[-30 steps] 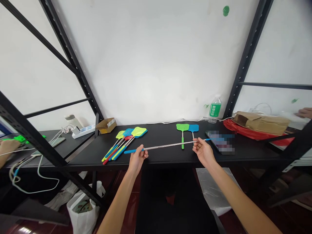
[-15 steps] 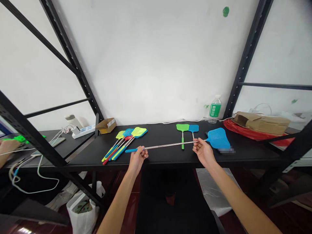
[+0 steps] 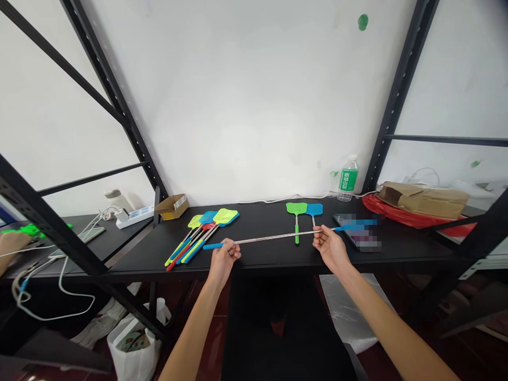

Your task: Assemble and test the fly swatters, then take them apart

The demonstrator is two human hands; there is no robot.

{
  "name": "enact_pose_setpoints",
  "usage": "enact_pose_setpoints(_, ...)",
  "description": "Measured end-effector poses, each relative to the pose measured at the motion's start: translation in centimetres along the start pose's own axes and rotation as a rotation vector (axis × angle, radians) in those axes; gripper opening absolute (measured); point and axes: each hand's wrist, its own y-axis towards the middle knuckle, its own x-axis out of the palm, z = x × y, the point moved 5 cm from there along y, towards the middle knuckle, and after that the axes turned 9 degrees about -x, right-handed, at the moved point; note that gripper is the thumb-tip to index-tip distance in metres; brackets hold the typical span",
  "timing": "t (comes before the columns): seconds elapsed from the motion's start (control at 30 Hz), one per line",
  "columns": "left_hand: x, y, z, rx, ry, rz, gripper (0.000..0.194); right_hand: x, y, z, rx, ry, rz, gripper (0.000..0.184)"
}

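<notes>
One fly swatter (image 3: 278, 236): blue handle (image 3: 212, 246), thin silvery shaft (image 3: 257, 239), blue head (image 3: 343, 228) seen edge-on. Held over front part of tabletop (image 3: 262, 219). Left hand (image 3: 223, 259) grips handle-shaft joint; right hand (image 3: 330, 247) pinches shaft near head.

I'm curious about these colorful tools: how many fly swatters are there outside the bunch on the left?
3: the green swatter; the short blue swatter just right of it; and the held blue swatter, stretched across in front. I see no others there.
</notes>
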Motion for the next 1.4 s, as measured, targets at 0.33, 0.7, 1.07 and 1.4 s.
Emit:
enact_pose_setpoints(0.33,-0.1,0.0,0.0,-0.016,0.011,-0.006,0.016,0.1,-0.1,-0.2,-0.01,-0.011,-0.008,0.015)
enact_pose_setpoints(0.7,-0.1,-0.3,0.3,-0.027,-0.042,-0.015,0.011,-0.1,0.3,-1.3,-0.001,0.011,0.033,0.024)
enact_pose_setpoints(1.07,-1.7,-0.5,2.4,-0.015,-0.025,0.11,0.022,-4.8,3.3,-8.1,-0.178,-0.049,0.252,0.022)
enact_pose_setpoints(1.4,-3.6,-1.2,5.4,-0.011,0.361,0.083,0.026,-8.2,4.6,-10.5,-0.289,-0.151,0.422,0.025)
